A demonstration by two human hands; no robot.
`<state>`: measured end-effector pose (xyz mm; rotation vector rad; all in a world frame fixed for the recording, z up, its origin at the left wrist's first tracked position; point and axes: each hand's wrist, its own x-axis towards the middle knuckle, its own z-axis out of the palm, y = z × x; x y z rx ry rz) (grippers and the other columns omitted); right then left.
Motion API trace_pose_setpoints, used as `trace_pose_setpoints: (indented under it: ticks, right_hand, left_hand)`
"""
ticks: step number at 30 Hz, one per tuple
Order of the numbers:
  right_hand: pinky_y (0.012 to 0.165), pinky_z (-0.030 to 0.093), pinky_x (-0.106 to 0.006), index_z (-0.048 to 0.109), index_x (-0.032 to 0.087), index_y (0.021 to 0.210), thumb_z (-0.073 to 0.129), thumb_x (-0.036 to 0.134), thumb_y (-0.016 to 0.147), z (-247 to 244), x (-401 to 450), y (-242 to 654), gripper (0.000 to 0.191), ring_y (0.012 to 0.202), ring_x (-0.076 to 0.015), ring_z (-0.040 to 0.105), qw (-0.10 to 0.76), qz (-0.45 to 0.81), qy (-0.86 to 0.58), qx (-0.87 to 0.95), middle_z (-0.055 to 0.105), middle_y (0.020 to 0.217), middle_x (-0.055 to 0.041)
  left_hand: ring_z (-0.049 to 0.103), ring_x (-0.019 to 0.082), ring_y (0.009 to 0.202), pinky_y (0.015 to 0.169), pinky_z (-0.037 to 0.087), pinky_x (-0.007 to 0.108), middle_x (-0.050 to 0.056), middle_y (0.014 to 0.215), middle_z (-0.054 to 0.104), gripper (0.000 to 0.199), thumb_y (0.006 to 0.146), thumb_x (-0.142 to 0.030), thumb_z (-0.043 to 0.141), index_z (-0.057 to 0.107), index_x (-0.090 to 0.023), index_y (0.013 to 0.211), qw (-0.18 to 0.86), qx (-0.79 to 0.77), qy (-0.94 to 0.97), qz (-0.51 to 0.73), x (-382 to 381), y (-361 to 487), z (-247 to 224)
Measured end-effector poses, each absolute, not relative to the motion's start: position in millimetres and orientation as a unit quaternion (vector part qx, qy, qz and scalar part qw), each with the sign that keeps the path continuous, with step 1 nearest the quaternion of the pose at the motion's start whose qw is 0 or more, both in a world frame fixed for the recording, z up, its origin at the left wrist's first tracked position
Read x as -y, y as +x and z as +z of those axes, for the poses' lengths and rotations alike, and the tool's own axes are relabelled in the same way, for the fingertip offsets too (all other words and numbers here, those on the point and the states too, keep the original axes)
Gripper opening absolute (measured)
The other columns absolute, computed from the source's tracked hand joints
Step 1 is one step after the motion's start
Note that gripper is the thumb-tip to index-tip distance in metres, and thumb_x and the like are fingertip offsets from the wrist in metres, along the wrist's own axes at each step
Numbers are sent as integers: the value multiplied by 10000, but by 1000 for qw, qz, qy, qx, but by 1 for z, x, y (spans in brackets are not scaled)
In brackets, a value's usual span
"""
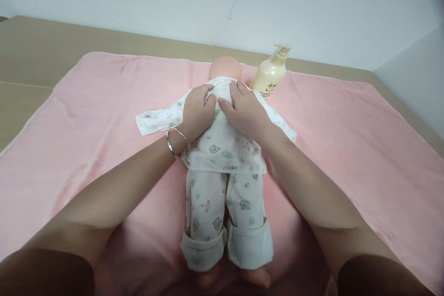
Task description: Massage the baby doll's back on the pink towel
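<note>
A baby doll (225, 68) lies on a pink blanket (347, 148), head away from me and feet toward me, its face not visible. It wears a white printed top (229, 152) and matching trousers (208, 203) with rolled cuffs. My left hand (199, 108), with silver bangles at the wrist, rests on the upper left of the top, its fingers curled together at the cloth. My right hand (244, 108) lies on the upper right of the top, palm down, thumb apart from the fingers.
A pale yellow pump bottle (270, 74) stands on the blanket just right of the doll's head. Behind the blanket runs the wooden table edge (52, 41), against a white wall with a crack.
</note>
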<state>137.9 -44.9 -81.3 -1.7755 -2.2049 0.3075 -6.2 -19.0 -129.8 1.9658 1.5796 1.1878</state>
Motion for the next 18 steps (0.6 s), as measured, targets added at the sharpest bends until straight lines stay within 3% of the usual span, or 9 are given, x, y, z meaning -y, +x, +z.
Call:
trace_pose_setpoints:
  ticks: [4, 7, 12, 15, 18]
  right_hand:
    - [1296, 273, -601, 308, -60, 1588, 358, 450, 1064, -80, 51, 137, 733, 1588, -396, 270, 130, 102, -641, 750, 296, 1665, -283]
    - [1288, 280, -611, 345, -60, 1571, 333, 375, 1059, -87, 62, 130, 673, 1571, -406, 305, 159, 49, -619, 768, 338, 1641, -298]
    - [1332, 233, -540, 517, 50, 1493, 316, 196, 999, -95, 60, 127, 553, 1579, -292, 326, 172, 39, -515, 839, 433, 1632, -167]
    - [1319, 275, -513, 559, 94, 1456, 351, 244, 1015, -94, 47, 136, 510, 1558, -280, 367, 196, 60, -538, 818, 465, 1616, -137]
    - [1264, 352, -531, 566, 68, 1422, 379, 345, 1040, -92, 38, 145, 507, 1513, -333, 421, 215, 81, -607, 761, 497, 1574, -199]
  left_hand:
    - [630, 241, 1262, 1158, 494, 415, 74, 1319, 720, 404, 899, -222, 413, 691, -184, 1189, 183, -560, 692, 417, 21, -6, -128]
    - [641, 236, 1230, 1135, 505, 405, 64, 1289, 733, 380, 893, -222, 421, 698, -204, 1154, 183, -558, 691, 422, 21, -6, -126]
    - [658, 233, 1136, 1060, 529, 389, 58, 1171, 759, 329, 912, -228, 396, 699, -218, 1038, 171, -556, 701, 414, 20, -6, -127]
    - [641, 234, 1199, 1107, 507, 392, 67, 1247, 737, 357, 915, -222, 394, 681, -212, 1128, 168, -558, 702, 409, 20, -7, -128]
    - [613, 242, 1264, 1151, 478, 403, 80, 1317, 705, 386, 923, -205, 389, 656, -197, 1202, 169, -561, 706, 397, 21, -6, -123]
